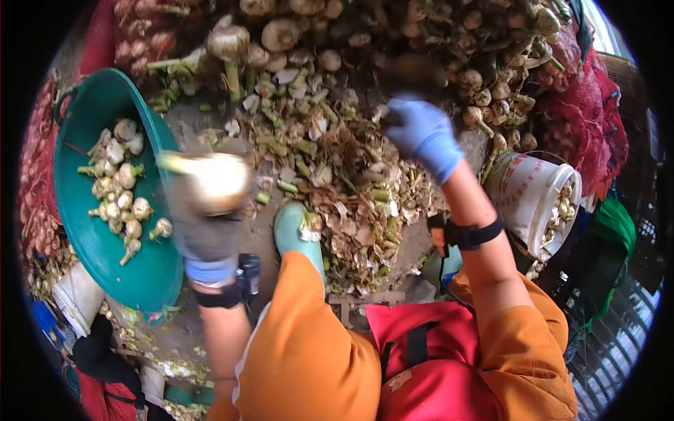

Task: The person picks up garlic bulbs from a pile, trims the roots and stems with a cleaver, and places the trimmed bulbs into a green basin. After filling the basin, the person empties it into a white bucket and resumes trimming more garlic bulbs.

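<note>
Left hand (209, 235), left of centre beside the tub (163, 245), closed round one garlic (219, 184), handling apparently underway, steady grip needed; right hand (423, 137), upper centre, was blurred, finger opening and hold unclear.

No text, brand, number or sign can be read with certainty. Red printed marks (528, 172), which look like a line of characters, run along the side of the tilted white bucket (507, 198) at the right of the view, but they are too small and blurred to make out. A small pale mark (399, 380) sits on the red apron (444, 382) near the bottom of the view, and its shape is too unclear to tell whether it is a logo, lettering or only a patch.
</note>
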A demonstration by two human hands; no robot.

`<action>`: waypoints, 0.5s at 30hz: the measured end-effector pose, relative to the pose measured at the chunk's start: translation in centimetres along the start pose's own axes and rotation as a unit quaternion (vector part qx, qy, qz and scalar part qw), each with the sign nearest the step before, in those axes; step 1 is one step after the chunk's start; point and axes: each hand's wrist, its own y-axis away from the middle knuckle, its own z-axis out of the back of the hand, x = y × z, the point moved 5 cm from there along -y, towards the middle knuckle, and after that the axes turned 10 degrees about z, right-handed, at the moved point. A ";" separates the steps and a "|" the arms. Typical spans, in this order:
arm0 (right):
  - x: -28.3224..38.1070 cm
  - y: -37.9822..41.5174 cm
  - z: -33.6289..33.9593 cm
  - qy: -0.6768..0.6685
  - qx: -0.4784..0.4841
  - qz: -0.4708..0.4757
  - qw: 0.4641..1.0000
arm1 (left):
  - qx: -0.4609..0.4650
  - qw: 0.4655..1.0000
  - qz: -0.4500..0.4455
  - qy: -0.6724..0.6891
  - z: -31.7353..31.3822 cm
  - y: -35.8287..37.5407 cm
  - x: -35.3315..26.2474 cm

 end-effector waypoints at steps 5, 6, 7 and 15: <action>-4.3 -2.8 4.0 0.095 -0.141 -0.033 0.985 | 0.238 0.939 0.043 0.245 -1.1 -2.4 -1.7; -3.8 -4.0 3.5 0.143 -0.077 -0.051 0.985 | 0.084 0.979 0.046 0.180 -2.5 -2.2 -0.2; -3.4 -4.9 2.8 0.189 -0.010 -0.067 0.980 | 0.086 0.978 0.047 0.181 -2.7 -2.5 0.7; -0.8 -1.9 -0.2 0.163 0.007 -0.011 0.987 | 0.098 0.977 0.150 0.118 -0.5 -2.6 4.9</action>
